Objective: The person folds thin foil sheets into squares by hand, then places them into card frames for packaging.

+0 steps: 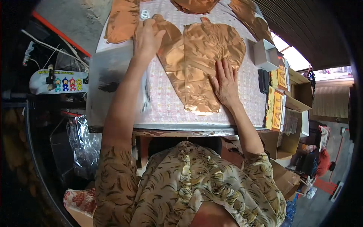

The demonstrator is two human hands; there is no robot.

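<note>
A flat copper-coloured foil balloon [208, 45] lies crinkled on the table, with a crease running down it. My right hand [227, 84] rests on its right side, fingers stretched and palm down. My left hand [147, 41] is at the upper left edge of the foil, thumb spread away from the fingers; the fingertips point away from me and are partly hidden. Just beyond them is a small white ring-shaped item [144, 14]. Another copper foil piece [123, 20] lies left of that hand.
More copper foil [194, 4] lies at the far side of the cloth-covered table [162, 117]. A clear plastic sheet or bag [109, 60] sits under my left forearm. An open white box [264, 55], a black object [263, 80] and printed cartons [278, 109] line the right edge.
</note>
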